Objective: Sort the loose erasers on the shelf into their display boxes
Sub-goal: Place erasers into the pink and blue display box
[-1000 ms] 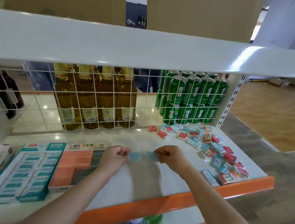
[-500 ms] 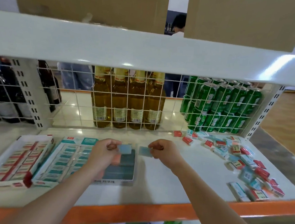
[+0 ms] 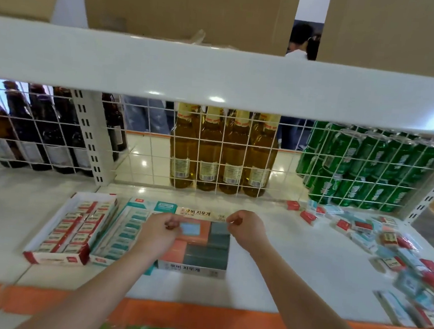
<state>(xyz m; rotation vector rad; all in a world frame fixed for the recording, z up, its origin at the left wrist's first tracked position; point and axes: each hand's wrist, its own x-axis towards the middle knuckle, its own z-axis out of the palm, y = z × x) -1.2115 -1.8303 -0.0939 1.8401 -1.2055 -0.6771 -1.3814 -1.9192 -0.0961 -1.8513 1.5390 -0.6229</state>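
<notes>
Left hand: the left hand hovers over the middle display box, its fingers pinching a pale blue eraser by one end.
Pale blue eraser: held flat just above the orange blocks in that box, not resting in any slot that I can make out.
Right hand: the right hand is over the box's far right corner, fingers curled tight together; whether they pinch anything is too small to tell (a sliver of something pale may show at the fingertips).
Middle display box: the orange-and-grey box with Korean lettering sits on the shelf, holding orange blocks on the left and dark grey ones on the right.
Teal box: the teal display box lies just left of it, touching, filled with rows of teal-sleeved erasers.
Red box: the red-and-white display box is leftmost, beside the teal one, nearly full.
Loose erasers: a scatter of loose erasers, red-sleeved and teal-sleeved mixed, spreads over the right end of the shelf, well apart from the boxes.
Behind the wire grid: dark bottles at left, amber bottles in the middle, green cans at right.
Above: cardboard cartons stand on the upper shelf.
</notes>
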